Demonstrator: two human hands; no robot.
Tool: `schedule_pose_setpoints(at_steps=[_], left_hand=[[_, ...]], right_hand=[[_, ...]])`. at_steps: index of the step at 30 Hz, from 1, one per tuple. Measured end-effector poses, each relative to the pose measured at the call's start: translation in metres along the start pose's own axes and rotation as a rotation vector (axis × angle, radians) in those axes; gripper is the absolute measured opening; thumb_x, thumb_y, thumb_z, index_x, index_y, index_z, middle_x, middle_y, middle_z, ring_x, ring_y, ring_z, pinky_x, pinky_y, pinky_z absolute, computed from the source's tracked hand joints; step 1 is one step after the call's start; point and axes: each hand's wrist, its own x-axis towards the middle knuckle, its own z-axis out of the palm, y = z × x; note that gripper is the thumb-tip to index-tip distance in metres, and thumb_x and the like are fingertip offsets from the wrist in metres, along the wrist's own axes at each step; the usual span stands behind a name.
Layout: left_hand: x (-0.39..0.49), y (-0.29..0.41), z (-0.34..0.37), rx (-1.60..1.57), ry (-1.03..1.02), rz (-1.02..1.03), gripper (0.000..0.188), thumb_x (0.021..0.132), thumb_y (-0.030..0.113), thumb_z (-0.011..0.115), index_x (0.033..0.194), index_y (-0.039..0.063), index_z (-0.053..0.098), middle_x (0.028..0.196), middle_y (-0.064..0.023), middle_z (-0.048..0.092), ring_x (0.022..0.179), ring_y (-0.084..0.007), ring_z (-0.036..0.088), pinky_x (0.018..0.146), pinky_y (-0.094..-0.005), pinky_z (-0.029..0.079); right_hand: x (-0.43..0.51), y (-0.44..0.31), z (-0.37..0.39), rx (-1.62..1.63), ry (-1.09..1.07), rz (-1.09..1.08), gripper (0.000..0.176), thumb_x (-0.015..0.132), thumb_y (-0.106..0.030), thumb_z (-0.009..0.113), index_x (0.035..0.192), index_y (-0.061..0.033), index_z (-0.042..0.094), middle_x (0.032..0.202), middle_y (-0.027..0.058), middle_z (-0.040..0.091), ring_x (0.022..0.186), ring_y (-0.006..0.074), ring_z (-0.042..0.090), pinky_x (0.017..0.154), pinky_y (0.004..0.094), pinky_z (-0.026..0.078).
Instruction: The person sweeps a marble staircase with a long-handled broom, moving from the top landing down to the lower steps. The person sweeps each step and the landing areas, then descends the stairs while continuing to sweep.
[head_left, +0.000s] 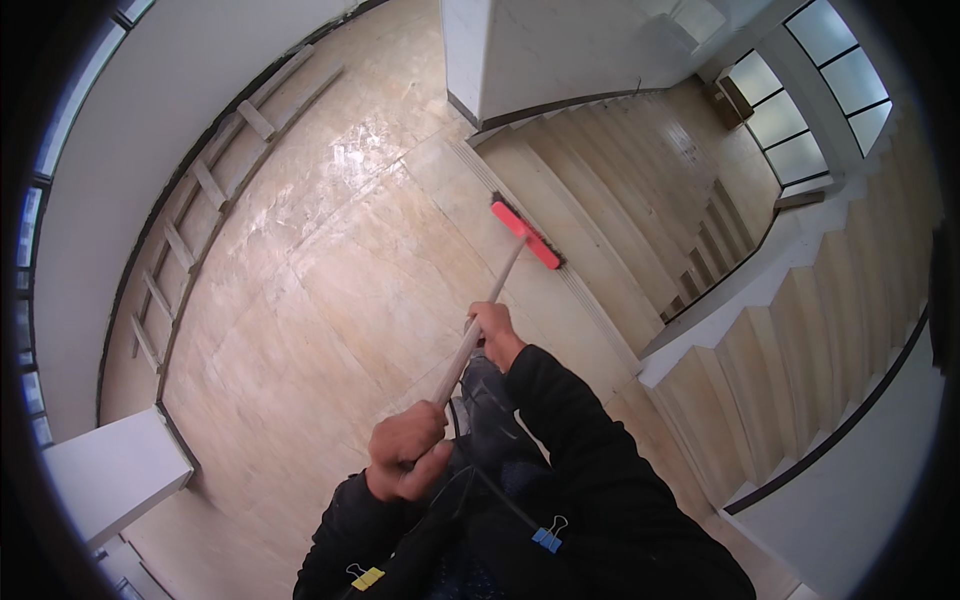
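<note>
Both my hands grip the long handle (457, 367) of a push broom. My left hand (409, 450) is closed around its upper end, close to my body. Farther down the handle, my right hand (495, 328) wraps around it. The red broom head (526, 235), with dark bristles along its far side, lies on the tiled landing (360, 300) beside the grooved edge of the top step (555, 262). Black sleeves cover both my arms.
Stairs (592, 202) descend beyond the broom head, and another flight (787, 360) runs along the right. A wooden ladder (202, 187) lies by the curved left wall. A white pillar (120, 476) stands at lower left. A brown box (729, 101) sits near the far windows.
</note>
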Motion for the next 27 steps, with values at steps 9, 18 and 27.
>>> schedule_pose_setpoints(at_steps=[9, 18, 27], left_hand=[[0.063, 0.013, -0.031, 0.115, 0.237, -0.275, 0.017, 0.078, -0.005, 0.055, 0.063, -0.004, 0.045, 0.065, -0.0147, 0.054, 0.054, -0.0239, 0.054, 0.051, -0.0325, 0.042], [0.128, 0.045, -0.039, 0.453, -0.138, -0.226, 0.032, 0.067, 0.002, 0.077, 0.057, 0.007, 0.047, 0.052, -0.0067, 0.045, 0.043, -0.0259, 0.044, 0.042, -0.0375, 0.031], [0.151, 0.061, -0.073, 0.125, -0.083, 0.061, 0.026, 0.076, 0.004, 0.063, 0.057, 0.002, 0.045, 0.050, -0.0077, 0.045, 0.039, -0.0230, 0.042, 0.041, -0.0347, 0.035]], right_hand=[[0.015, 0.007, 0.060, 0.045, -0.148, 0.259, 0.015, 0.076, -0.012, 0.059, 0.068, -0.0049, 0.048, 0.055, 0.0078, 0.040, 0.039, 0.0203, 0.037, 0.037, 0.0383, 0.025], [-0.035, 0.046, 0.191, 0.064, -0.645, 0.551, 0.021, 0.079, -0.019, 0.063, 0.063, -0.0104, 0.052, 0.057, 0.0025, 0.046, 0.044, 0.0165, 0.039, 0.043, 0.0362, 0.027], [-0.025, -0.062, 0.174, 0.078, -0.415, 0.277, 0.021, 0.076, -0.016, 0.063, 0.060, -0.0059, 0.053, 0.054, 0.0052, 0.045, 0.041, 0.0169, 0.037, 0.040, 0.0370, 0.026]])
